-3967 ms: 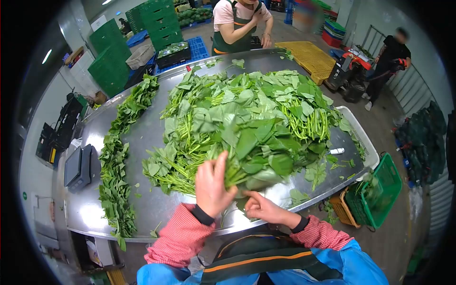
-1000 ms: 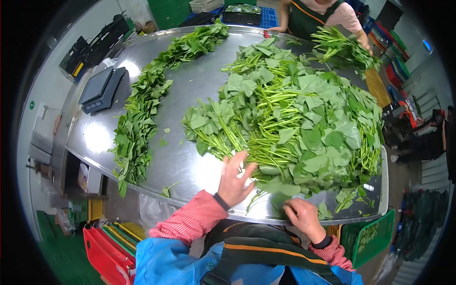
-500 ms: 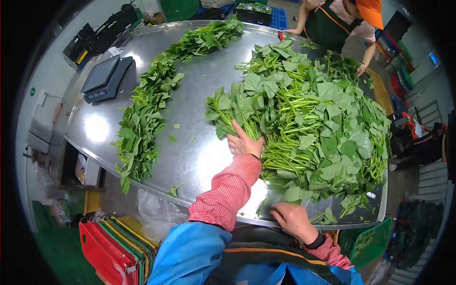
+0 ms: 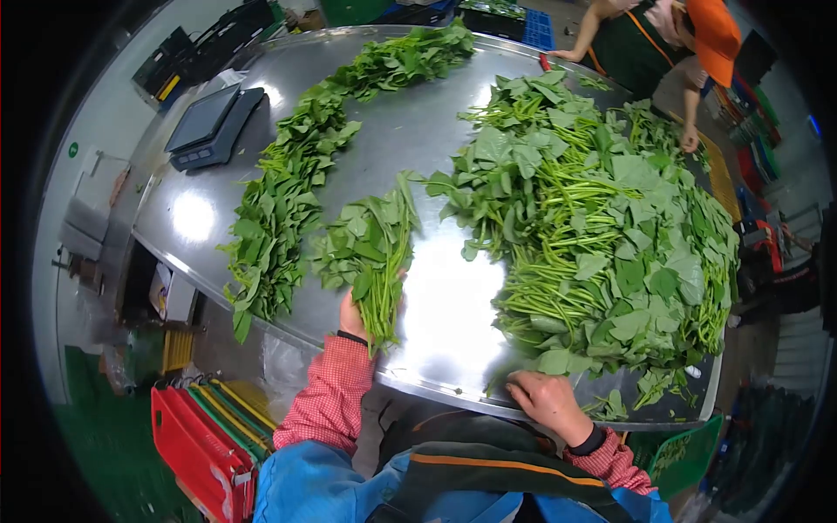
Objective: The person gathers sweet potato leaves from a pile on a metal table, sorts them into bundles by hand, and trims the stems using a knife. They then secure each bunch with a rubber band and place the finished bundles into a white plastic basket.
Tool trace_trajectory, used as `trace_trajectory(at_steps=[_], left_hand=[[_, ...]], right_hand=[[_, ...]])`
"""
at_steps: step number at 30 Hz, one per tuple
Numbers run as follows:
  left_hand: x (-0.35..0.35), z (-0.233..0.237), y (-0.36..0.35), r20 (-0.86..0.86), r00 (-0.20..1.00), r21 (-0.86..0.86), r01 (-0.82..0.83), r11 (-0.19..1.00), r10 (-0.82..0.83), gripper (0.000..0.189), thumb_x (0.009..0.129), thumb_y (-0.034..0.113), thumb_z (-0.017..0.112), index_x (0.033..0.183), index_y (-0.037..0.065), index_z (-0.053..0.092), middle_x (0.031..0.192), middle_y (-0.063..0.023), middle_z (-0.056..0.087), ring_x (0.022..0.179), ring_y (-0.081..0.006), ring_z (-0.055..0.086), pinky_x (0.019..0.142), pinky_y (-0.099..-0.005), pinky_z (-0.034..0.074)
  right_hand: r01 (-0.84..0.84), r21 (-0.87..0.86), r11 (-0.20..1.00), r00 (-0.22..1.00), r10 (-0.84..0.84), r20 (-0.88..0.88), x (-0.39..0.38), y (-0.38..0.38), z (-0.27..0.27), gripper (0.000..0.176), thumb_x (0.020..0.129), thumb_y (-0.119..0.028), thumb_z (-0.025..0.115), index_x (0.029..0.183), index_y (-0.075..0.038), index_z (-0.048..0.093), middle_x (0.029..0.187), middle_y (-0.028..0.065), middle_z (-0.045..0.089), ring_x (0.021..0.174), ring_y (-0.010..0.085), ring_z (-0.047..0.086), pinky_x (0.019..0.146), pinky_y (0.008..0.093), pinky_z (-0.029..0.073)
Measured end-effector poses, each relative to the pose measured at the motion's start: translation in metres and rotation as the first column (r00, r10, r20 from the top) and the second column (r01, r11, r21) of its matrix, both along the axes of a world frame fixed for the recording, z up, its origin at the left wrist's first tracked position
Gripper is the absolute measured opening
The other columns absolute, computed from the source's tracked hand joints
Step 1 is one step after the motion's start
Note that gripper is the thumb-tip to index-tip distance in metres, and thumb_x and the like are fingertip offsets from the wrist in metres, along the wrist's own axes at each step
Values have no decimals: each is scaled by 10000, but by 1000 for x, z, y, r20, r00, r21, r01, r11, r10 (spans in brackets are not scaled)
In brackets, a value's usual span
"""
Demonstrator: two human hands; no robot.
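One bunch of leafy stems is in the left hand, at 11 o'clock from the person, apart from the large pile of greens at 1 o'clock. Left-hand fingers are closed around the lower stems; the leaves point away towards 12 o'clock. A long row of greens lies at 10 o'clock of the bunch, close by; whether their leaves touch cannot be told.

Right hand: fingers loosely curled at the near edge of the metal table, just beside the pile. Whether it grips anything cannot be told.

Step in hand, as judged: handling a single bunch separated from the pile. Shifting it calls for a firm hold low on the stems, with the loose leaves clear of snags.

Also noted: a scale between 10 and 11 o'clock, and a co-worker at 1 o'clock, one hand by the pile's far side.
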State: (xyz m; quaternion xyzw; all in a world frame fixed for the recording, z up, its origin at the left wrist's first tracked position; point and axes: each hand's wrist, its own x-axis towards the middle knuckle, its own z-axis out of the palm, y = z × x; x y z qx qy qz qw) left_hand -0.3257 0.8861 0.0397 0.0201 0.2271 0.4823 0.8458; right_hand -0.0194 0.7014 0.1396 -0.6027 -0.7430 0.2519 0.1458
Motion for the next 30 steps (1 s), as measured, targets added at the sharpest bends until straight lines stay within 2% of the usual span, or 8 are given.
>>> trace_trajectory(at_steps=[9,12,16,19,22,23,26,30], left_hand=[[-8,-15,-24,-110,992,-122,45,992,-59,449,950,341,431,1240,9,516,1051,-138,642,865,-236,647,774,-357,542],[1,-26,-42,-338,936,-170,40,985,-97,388,958,290,444,1214,10,527,1034,-121,649,835,-229,654,746,-334,549],[48,11,-82,-363,916,-83,152,985,-172,382,959,230,472,1280,22,467,1196,-90,574,1063,-189,571,912,-323,460],[63,15,-98,-471,821,-25,352,936,-321,421,963,257,506,1310,28,439,1234,-86,546,1128,-168,531,968,-315,421],[39,36,-79,-932,261,130,890,438,-252,398,956,280,527,1245,6,509,1138,-78,602,1086,-156,551,945,-298,426],[37,62,-61,-949,-39,-91,984,152,-313,350,935,286,566,1133,-1,589,1012,-61,648,965,-135,596,871,-272,456],[36,90,-25,-791,250,23,925,380,-559,273,901,261,605,1037,26,632,936,-76,676,835,-192,638,770,-318,509],[107,72,54,-765,643,453,513,729,23,596,822,157,679,1322,-13,403,1133,-184,600,1041,-273,592,938,-340,461]], right_hand=[[-105,-38,994,983,98,-152,-26,28,-9,270,850,-255,624,1051,-76,603,854,103,641,748,302,638,601,377,509],[-41,-390,920,961,-71,-269,-50,59,4,591,817,-343,670,1272,-29,464,859,153,629,795,325,638,673,383,511],[14,-453,891,939,-167,-300,-77,87,-27,1005,743,-424,728,1422,45,155,954,262,615,888,415,617,765,422,491],[14,-416,909,898,-195,-395,-83,80,-52,862,753,-343,722,1373,28,250,987,268,613,920,425,609,785,430,484],[84,-443,893,899,-259,-353,-72,71,-70,685,753,-269,706,1283,14,376,991,273,611,918,428,602,782,435,485],[109,-448,887,908,-273,-319,-66,68,-70,628,752,-247,698,1247,10,411,993,274,610,918,431,598,778,439,484],[84,-342,936,970,-155,-185,-52,59,-73,515,743,-192,677,1172,12,479,953,256,597,863,422,594,723,455,489],[-2,-226,974,997,20,75,-55,46,-70,654,785,-147,602,1358,-17,315,898,210,544,769,370,595,622,445,498]])
